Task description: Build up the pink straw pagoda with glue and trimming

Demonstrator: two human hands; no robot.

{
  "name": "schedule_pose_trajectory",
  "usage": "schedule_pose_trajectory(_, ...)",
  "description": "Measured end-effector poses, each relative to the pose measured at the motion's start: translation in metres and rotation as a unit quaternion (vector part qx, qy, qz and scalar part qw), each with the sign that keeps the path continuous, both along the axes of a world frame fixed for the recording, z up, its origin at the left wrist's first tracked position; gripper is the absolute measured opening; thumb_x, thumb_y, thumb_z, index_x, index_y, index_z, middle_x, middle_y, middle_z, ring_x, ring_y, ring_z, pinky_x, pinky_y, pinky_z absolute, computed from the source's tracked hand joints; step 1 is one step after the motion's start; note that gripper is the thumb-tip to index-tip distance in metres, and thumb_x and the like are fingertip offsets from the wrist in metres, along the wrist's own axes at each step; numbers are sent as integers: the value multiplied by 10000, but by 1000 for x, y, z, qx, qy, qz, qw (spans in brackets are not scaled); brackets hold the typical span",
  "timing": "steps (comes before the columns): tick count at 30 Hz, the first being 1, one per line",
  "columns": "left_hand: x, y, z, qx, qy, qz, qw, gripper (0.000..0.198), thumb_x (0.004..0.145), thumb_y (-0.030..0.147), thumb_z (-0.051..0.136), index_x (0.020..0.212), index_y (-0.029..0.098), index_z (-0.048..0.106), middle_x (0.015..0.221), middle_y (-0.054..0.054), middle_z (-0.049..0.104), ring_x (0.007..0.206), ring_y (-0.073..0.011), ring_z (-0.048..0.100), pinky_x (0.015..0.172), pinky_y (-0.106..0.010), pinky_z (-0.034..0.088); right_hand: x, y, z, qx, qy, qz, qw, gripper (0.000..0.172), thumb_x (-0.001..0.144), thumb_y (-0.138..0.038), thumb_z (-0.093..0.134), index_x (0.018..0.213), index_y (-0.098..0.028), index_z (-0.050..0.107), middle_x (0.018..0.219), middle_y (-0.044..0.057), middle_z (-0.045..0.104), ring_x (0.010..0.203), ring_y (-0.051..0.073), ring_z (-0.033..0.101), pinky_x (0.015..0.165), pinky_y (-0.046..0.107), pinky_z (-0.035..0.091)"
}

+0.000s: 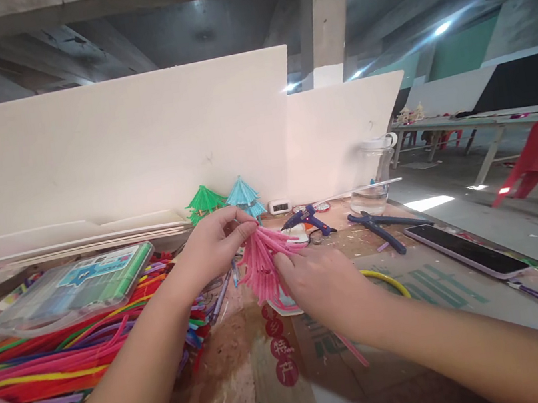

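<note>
A cone-shaped bunch of pink pipe cleaners [261,273] hangs over the middle of the table, its strands fanning downward. My left hand [222,242] pinches the gathered top of the bunch between thumb and fingers. At the bunch's right side my right hand [314,282] is closed on some of the strands; its fingertips are partly hidden. Behind the hands stand a green pipe-cleaner cone [205,199] and a light blue tiered one [243,195]. Under the bunch, a pale item on the cardboard is mostly covered.
Left lie many coloured pipe cleaners [94,352] and a clear marker case [89,282]. Behind are a blue glue gun [309,220], a small white clock [280,206] and a clear jug [370,176]. Right are dark pliers [379,229] and a phone [466,251]. White boards [114,150] close off the back.
</note>
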State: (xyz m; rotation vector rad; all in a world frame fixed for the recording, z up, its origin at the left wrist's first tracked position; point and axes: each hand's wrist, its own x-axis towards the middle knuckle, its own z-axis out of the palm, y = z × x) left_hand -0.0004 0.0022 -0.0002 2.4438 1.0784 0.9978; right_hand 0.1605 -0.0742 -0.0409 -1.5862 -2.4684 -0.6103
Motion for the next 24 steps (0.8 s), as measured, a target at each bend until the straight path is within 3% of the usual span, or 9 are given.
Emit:
schedule_pose_trajectory(12, -2, -1, 0, 11, 4, -1, 1000, 262, 855, 400, 504, 802, 172, 621, 723, 3, 591, 665, -141, 530, 601, -244, 399, 3, 0, 4, 3, 0, 9, 1000, 166, 864, -61, 441, 857, -143, 584, 705, 84, 675, 662, 196, 642, 488, 284, 240)
schedule_pose_trajectory(19, -7, 8, -2, -19, -28, -8, 999, 295, 836, 433, 523, 823, 161, 635, 715, -9, 617, 671, -149, 568, 634, -259, 447, 14, -4, 6, 8, 81, 40, 996, 249, 915, -373, 470, 807, -208, 622, 660, 32, 685, 597, 187, 618, 496, 275, 213)
schedule_pose_trajectory(24, -8, 11, -3, -22, -27, -5, 999, 309, 829, 452, 527, 820, 163, 636, 717, -19, 623, 668, -156, 575, 629, -269, 455, 11, -3, -1, 32, 61, 45, 997, 130, 898, -274, 498, 871, -182, 586, 669, 44, 681, 595, 183, 623, 479, 286, 169)
